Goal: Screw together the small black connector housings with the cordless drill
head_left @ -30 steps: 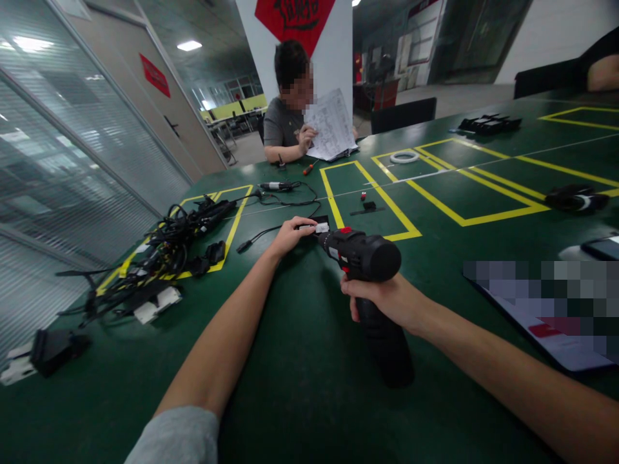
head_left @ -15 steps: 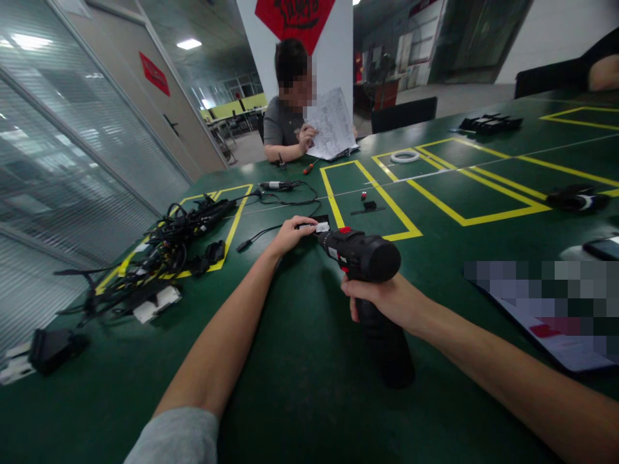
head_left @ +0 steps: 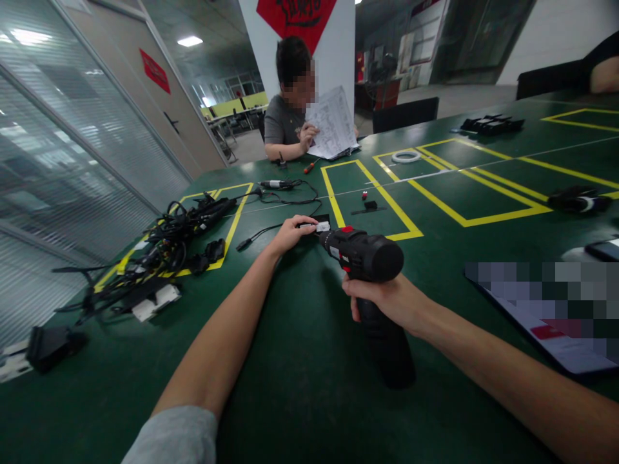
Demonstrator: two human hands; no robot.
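Note:
My right hand point(head_left: 380, 298) is wrapped around the grip of a black and red cordless drill point(head_left: 374, 254), which points forward and left. The drill's chuck end reaches the near side of a small black part with a white label point(head_left: 323, 226). My left hand point(head_left: 289, 234) presses its fingers on this part against the table, and they partly cover it. Whether the bit touches a screw is too small to tell. A thin black cable point(head_left: 258, 236) with a plug on its end lies beside my left hand.
A heap of black cables point(head_left: 178, 238) lies at the left on the green table. Across it, a person holds printed sheets point(head_left: 333, 122). Farther off are a screwdriver point(head_left: 309, 168) and a white ring point(head_left: 405, 157). A tablet-like device point(head_left: 575, 354) lies at the right.
Almost nothing differs. The whole view has shifted very slightly, while both hands, the drill and the labelled part keep their places relative to each other.

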